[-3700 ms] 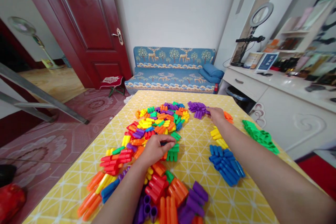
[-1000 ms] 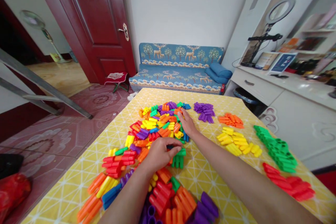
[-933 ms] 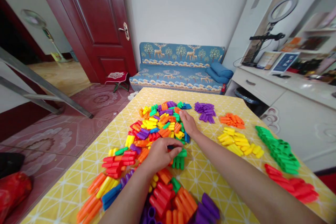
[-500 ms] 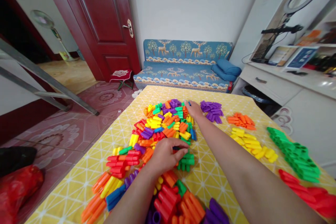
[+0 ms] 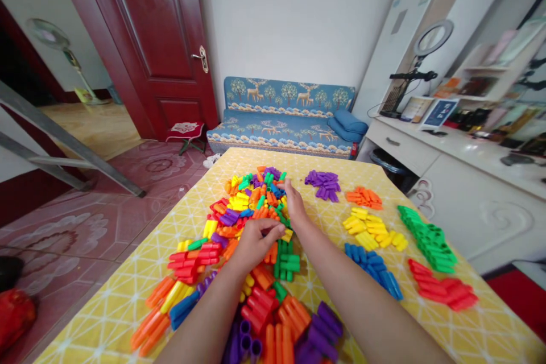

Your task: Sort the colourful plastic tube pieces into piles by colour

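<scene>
A mixed heap of coloured plastic blocks [image 5: 249, 205] covers the left half of the yellow tablecloth [image 5: 324, 239]. My left hand [image 5: 255, 240] lies curled on the heap's middle, fingers pinched together over blocks; what it grips is hidden. My right hand [image 5: 293, 203] reaches into the far right side of the heap, fingers down among the blocks. To the right lie sorted groups: purple [image 5: 323, 183], orange [image 5: 363, 197], yellow [image 5: 372, 229], green [image 5: 426, 232], blue [image 5: 374, 268] and red [image 5: 443, 291].
More blocks [image 5: 277, 330] crowd the near table edge. A blue sofa [image 5: 285, 119] stands beyond the table, a red door [image 5: 149, 40] at left, a white cabinet [image 5: 460, 176] at right. A metal ladder rail [image 5: 63, 148] crosses the floor at left.
My right hand has pulled back from the heap's far edge near the purple group to its right side. My left hand stays on the heap. The camera view has shifted.
</scene>
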The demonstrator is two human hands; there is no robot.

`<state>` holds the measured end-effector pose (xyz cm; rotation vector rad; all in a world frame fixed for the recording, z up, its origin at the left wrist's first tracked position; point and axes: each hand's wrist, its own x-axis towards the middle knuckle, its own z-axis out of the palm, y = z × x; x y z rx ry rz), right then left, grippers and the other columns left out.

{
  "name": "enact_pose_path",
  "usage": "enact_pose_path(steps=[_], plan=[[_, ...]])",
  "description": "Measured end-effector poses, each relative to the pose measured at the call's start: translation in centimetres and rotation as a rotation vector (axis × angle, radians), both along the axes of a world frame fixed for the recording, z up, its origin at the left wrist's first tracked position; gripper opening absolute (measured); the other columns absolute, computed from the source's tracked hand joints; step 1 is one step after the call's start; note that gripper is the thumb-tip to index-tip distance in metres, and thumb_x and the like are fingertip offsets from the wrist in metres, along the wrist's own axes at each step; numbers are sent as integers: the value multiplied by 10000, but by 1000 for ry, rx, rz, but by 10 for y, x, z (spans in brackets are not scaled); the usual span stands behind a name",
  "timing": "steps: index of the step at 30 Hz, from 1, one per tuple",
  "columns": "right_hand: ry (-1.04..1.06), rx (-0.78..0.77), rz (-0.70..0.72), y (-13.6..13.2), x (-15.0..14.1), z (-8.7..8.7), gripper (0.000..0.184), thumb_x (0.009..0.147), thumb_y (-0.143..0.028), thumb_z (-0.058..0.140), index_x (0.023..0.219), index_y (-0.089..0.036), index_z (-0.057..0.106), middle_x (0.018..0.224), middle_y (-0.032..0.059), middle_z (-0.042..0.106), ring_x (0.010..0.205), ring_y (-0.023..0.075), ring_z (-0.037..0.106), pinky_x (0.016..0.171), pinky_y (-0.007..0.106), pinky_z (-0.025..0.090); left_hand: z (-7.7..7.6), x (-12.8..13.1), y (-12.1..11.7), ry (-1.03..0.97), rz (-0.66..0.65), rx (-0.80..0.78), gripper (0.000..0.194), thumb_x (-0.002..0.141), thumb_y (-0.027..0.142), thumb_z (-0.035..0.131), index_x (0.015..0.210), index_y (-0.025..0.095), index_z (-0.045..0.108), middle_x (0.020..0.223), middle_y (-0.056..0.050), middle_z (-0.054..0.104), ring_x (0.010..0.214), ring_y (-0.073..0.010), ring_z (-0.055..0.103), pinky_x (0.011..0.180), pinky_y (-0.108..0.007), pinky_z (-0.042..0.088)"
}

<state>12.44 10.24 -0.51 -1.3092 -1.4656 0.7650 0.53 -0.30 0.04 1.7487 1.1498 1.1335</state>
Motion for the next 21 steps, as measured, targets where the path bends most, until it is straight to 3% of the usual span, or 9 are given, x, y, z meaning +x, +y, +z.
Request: enact_pose_path(steps=[2, 7, 11, 13, 15, 17, 19, 21], plan=[[77, 39, 48, -22, 4, 7, 588, 915, -606, 284, 972, -188, 694, 1081, 88, 692, 1055, 224, 608, 946, 348, 447, 2, -1, -1, -69, 29, 0, 371, 873, 443, 537, 757, 139, 714, 693, -35, 707, 665, -166, 646, 632, -246, 503], [-38, 220, 172, -80, 19, 14, 332, 892, -471, 472, 1063, -274, 678, 1150, 56, 646, 1134, 230, 551, 1035, 402, 392, 3, -2, -1, -139, 83, 32, 359, 872, 432, 543, 727, 135, 684, 649, -21, 669, 631, -153, 615, 618, -242, 491], [-28, 198, 257, -118, 28, 13, 348, 889, -386, 511, 1221, -324, 594, 1306, 22, 571, 1244, 220, 485, 1095, 418, 339, 3, -4, -1, -100, 182, 178, 251, 865, 363, 571, 784, 151, 677, 708, -13, 641, 677, -142, 589, 649, -234, 468], [64, 166, 293, -129, 32, 11, 349, 898, -360, 487, 1233, -324, 576, 1309, 17, 572, 1230, 219, 505, 1062, 415, 383, 3, -5, 0, -79, 243, 261, 200, 859, 330, 583, 818, 159, 679, 779, -22, 636, 728, -143, 588, 691, -238, 462], [197, 154, 229, -133, 39, 8, 299, 912, -354, 438, 1153, -299, 607, 1211, 35, 630, 1116, 226, 587, 949, 401, 477, 4, -6, 1, -68, 269, 291, 182, 859, 315, 583, 889, 167, 686, 847, -33, 635, 732, -139, 586, 696, -244, 463], [267, 187, 63, -130, 48, 4, 269, 916, -347, 404, 1037, -267, 631, 1079, 55, 669, 987, 228, 632, 860, 391, 514, 5, -6, 1, -54, 258, 293, 199, 863, 313, 579, 952, 174, 690, 913, -47, 646, 756, -145, 597, 707, -252, 470], [207, 236, -83, -123, 59, -4, 248, 897, -326, 414, 965, -245, 638, 1022, 67, 669, 972, 233, 621, 891, 408, 493, 6, -6, 0, -23, 228, 290, 216, 869, 321, 573, 972, 177, 698, 937, -58, 658, 795, -158, 609, 738, -266, 479], [74, 232, -144, -115, 68, -13, 221, 846, -307, 472, 963, -231, 643, 1036, 81, 657, 1023, 252, 592, 955, 441, 451, 6, -4, -1, 29, 200, 289, 235, 862, 336, 586, 998, 182, 700, 948, -63, 668, 789, -161, 613, 760, -279, 485]])
